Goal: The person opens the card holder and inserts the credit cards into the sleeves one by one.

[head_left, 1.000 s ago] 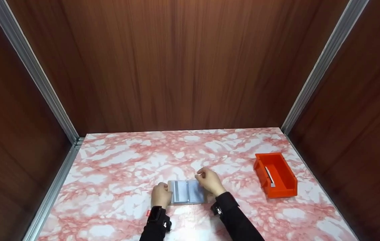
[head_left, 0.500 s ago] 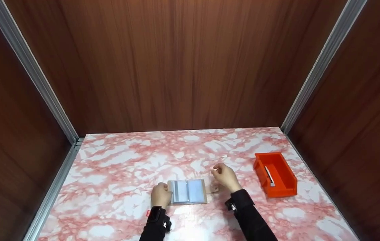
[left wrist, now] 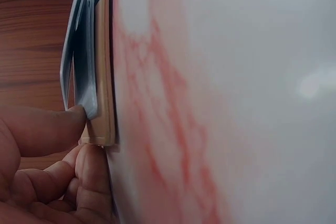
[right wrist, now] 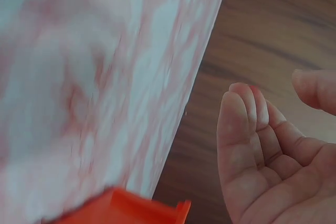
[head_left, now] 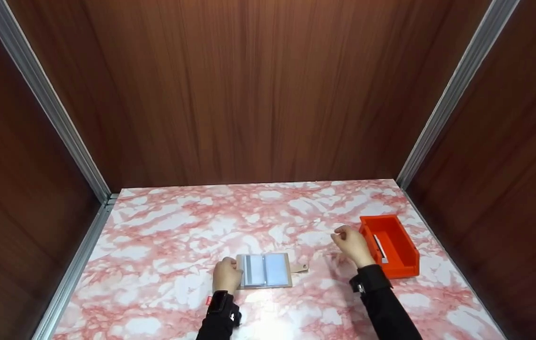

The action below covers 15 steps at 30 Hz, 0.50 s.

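Observation:
A tan card holder point(head_left: 276, 270) lies open on the table, its clear plastic sleeves showing and a snap strap point(head_left: 300, 268) sticking out to the right. My left hand point(head_left: 226, 275) grips its left edge. In the left wrist view the thumb point(left wrist: 58, 127) presses on the plastic sleeves point(left wrist: 86, 61), while curled fingers point(left wrist: 93, 174) sit at the end of the tan cover point(left wrist: 105, 77). My right hand point(head_left: 354, 246) is raised beside the orange bin, overlapping its left side in the head view. The right wrist view shows thumb and fingers point(right wrist: 234, 124) apart, holding nothing.
The orange bin point(head_left: 397, 271) stands at the right of the pink marbled table point(head_left: 169, 226), with a flat white-and-black item point(head_left: 381, 249) inside. Brown wood-grain panels point(head_left: 258, 94) and metal posts point(head_left: 456, 94) enclose the table at the back and sides. A small red tag point(head_left: 209, 300) lies near the left wrist.
My right hand has moved right, from over the card holder to beside the orange bin, uncovering the holder's right side and strap. My left hand has stayed in place.

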Available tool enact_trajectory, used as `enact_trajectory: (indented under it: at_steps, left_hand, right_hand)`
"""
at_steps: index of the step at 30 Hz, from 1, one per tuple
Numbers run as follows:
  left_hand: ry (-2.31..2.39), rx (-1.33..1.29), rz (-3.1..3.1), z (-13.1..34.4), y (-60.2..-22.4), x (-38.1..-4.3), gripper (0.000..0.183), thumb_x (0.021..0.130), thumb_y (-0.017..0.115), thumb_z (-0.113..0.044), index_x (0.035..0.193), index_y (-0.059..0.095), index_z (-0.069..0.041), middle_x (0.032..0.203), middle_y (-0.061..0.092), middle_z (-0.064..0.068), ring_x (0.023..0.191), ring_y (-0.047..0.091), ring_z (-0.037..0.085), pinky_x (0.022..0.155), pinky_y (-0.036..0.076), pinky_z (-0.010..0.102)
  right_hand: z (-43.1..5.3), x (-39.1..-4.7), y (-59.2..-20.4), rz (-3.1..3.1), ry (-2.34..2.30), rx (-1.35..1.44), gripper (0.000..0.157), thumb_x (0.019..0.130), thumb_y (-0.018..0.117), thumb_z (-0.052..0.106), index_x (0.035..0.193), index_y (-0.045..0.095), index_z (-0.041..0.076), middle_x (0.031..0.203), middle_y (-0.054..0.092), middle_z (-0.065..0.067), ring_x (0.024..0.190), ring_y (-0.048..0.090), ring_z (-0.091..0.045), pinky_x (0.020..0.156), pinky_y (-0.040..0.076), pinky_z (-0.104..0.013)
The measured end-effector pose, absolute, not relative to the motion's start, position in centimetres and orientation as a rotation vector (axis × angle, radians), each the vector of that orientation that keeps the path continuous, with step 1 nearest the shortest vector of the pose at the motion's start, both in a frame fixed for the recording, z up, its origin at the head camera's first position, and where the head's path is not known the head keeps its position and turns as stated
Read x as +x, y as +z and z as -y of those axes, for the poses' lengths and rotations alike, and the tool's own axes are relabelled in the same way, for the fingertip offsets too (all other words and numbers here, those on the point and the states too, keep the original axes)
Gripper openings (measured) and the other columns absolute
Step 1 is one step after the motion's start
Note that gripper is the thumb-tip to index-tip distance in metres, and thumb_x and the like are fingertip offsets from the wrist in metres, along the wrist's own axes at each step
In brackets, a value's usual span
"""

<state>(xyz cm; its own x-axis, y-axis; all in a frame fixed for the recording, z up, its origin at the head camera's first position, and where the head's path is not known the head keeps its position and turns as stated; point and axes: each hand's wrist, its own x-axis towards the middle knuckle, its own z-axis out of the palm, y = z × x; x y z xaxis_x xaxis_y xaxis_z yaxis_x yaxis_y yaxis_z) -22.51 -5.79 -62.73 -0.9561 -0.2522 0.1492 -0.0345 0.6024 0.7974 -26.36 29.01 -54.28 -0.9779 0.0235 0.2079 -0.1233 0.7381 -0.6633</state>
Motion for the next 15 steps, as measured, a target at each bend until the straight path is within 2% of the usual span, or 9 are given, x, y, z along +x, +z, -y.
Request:
enact_trajectory:
  at_steps: [6,15]
  left_hand:
    - [-1.285,0.242,2.587,5.8,-62.9,-22.6,0.024,0.072,0.075,0.001,0.094,0.068,0.005,0.085,0.07,0.015,0.083,0.066,0.036,0.077,0.052,0.047]
    - [-1.26,0.245,2.596,5.8,-63.0,-22.7,0.024,0.071,0.075,0.0,0.094,0.068,0.005,0.084,0.069,0.014,0.082,0.066,0.035,0.077,0.052,0.046]
  right_hand:
    - [-31.5,-26.1,-53.8,2.741,1.017,0.04,0.025,0.091,0.066,0.013,0.106,0.066,-0.006,0.086,0.063,-0.013,0.078,0.057,-0.029,0.076,0.046,-0.043]
    - [-34.6,-25.7,-52.9,2.743,1.082,-0.028,0.031,0.095,0.063,0.012,0.114,0.059,-0.012,0.105,0.064,-0.027,0.094,0.059,-0.039,0.088,0.047,-0.052]
